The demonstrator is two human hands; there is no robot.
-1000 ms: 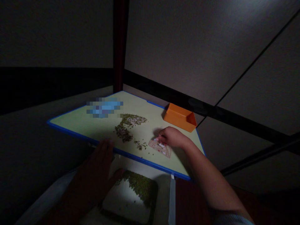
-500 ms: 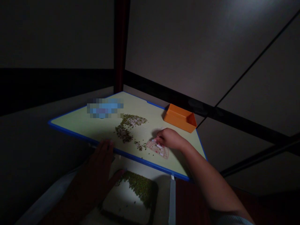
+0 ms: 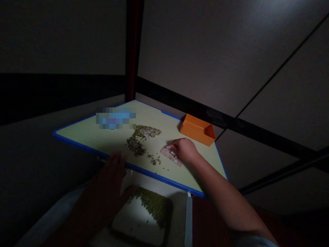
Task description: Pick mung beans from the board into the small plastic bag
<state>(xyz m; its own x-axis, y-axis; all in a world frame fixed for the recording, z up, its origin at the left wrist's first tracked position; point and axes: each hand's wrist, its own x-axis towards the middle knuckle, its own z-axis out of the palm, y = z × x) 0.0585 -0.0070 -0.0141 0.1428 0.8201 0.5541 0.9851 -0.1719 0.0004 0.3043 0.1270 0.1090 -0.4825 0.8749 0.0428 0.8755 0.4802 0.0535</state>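
My right hand [image 3: 183, 150] is closed on a clear plastic protractor [image 3: 171, 156], its edge down on the pale board with a blue rim [image 3: 84, 146]. Small green beans [image 3: 140, 139] lie scattered on the board just left of the protractor. My left hand [image 3: 110, 178] rests in shadow at the board's near edge, fingers stretched flat, thumb spread toward a white tray [image 3: 136, 223] below. That tray holds a heap of the same green beans [image 3: 154, 204].
An orange box [image 3: 197, 129] sits at the board's far right corner. A dark upright post [image 3: 132, 51] rises behind the board. Dark walls with black strips surround the dim scene.
My right hand has pushed the protractor leftward along the board toward the scattered beans. The left hand has stayed where it was.
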